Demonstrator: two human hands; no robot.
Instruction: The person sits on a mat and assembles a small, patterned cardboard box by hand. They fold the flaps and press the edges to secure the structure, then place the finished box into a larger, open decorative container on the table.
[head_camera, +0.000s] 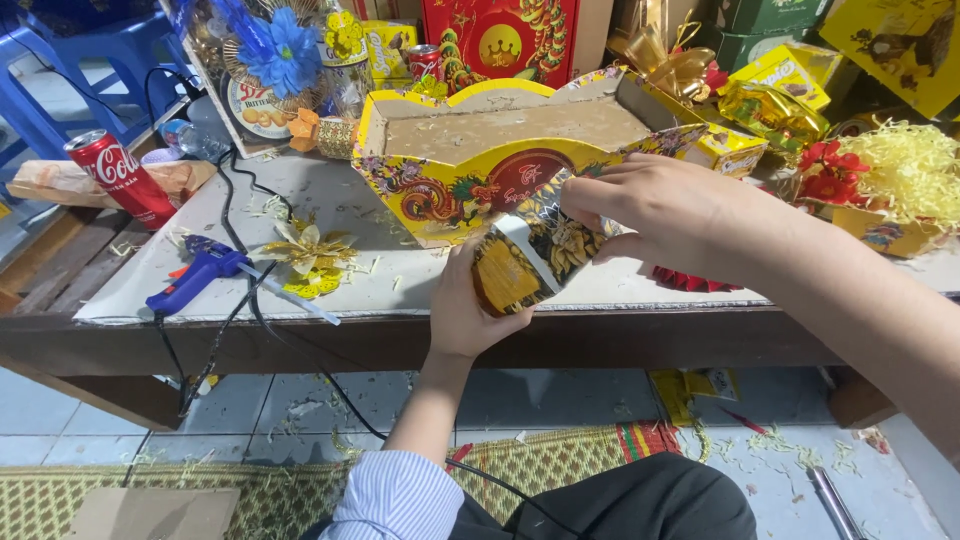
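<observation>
Now | left hand (462, 305) and right hand (665, 215) grip closed on printed card (535, 255) | card partly hidden

I count one yellow tray-shaped box (470, 150), one blue glue gun (200, 272), two red drink cans (120, 178) (424, 60), one gold paper flower (310, 255), two hands (465, 310) (665, 215).

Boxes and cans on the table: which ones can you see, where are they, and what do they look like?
Yellow boat-shaped cardboard tray: table middle, dragon pictures, scalloped edge; both hands, left hand and right hand, hold a brown-gold printed card piece against it.
Red soda can: far left, lying tilted.
Tall red box: behind the tray, gold ornaments.
Small yellow boxes: back right, stacked.
Round biscuit tin: back left, white lid.
</observation>
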